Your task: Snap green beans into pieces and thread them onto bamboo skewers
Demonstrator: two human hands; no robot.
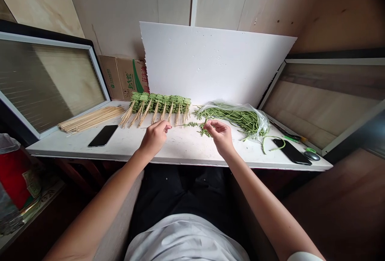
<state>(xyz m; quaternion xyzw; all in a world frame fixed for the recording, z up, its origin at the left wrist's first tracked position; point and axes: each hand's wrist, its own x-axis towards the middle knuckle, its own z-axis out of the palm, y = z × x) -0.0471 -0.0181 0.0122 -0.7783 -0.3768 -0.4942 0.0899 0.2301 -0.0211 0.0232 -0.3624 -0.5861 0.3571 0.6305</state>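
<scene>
My left hand [156, 134] is closed around a thin bamboo skewer, which points right. Short green bean pieces [191, 124] are threaded near the skewer's far end. Just right of that end, my right hand [221, 133] is closed in a pinch; whatever its fingertips hold is too small to make out. Beside and partly behind those fingers lies a small heap of cut bean pieces [204, 132]. Finished skewers of beans [162, 102] are stacked in a row behind my left hand, sticks toward me. Long whole green beans [237, 117] spill from a clear plastic bag [264, 122] at right.
Bare bamboo skewers [92, 119] lie at the table's left, near a black phone [103, 136]. Another dark phone [291, 151] lies at right, a bean across its end. A white foam board [216, 64] and a cardboard box [120, 77] stand behind the white table [186, 152].
</scene>
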